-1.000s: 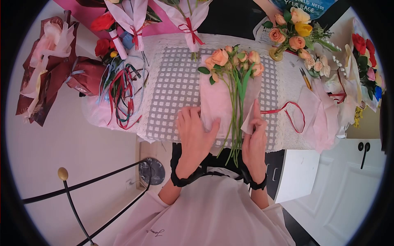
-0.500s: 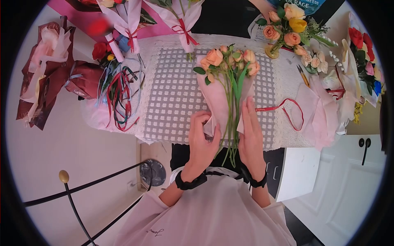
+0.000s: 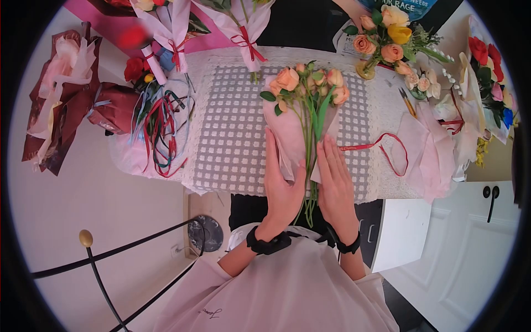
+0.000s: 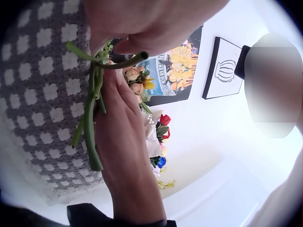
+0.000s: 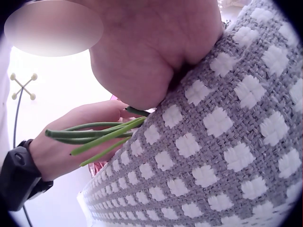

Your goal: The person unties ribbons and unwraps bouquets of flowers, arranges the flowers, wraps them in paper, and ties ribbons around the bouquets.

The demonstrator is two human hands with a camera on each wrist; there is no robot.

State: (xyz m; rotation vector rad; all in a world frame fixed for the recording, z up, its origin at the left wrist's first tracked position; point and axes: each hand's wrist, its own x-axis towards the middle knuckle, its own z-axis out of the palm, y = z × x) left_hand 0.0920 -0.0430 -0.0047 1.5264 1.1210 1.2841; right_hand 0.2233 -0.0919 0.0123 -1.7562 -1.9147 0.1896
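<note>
A bunch of peach roses (image 3: 287, 79) with green leaves lies on a sheet of pale pink wrapping paper (image 3: 289, 144), blooms toward the far side. The green stems (image 3: 309, 213) run down between my hands, their cut ends past the cloth's near edge. My left hand (image 3: 283, 191) lies along the paper's left side, fingers straight, thumb toward the stems. My right hand (image 3: 336, 191) rests with fingers extended along the right side, over the paper's folded edge. In the left wrist view, stem ends (image 4: 92, 127) stick out between both hands.
A grey-and-white checked cloth (image 3: 232, 127) covers the table. To the right lie a red ribbon (image 3: 395, 141), pencils (image 3: 408, 102) and pink paper (image 3: 432, 157). Tangled ribbons (image 3: 160, 133) lie left. A wrapped bouquet (image 3: 249, 41) stands behind, and a vase of roses (image 3: 392, 52) back right.
Both hands have drawn closer to the stems, and the paper's sides have folded inward. My left hand moved right, its fingers straightening along the paper; the right hand flattened over its edge.
</note>
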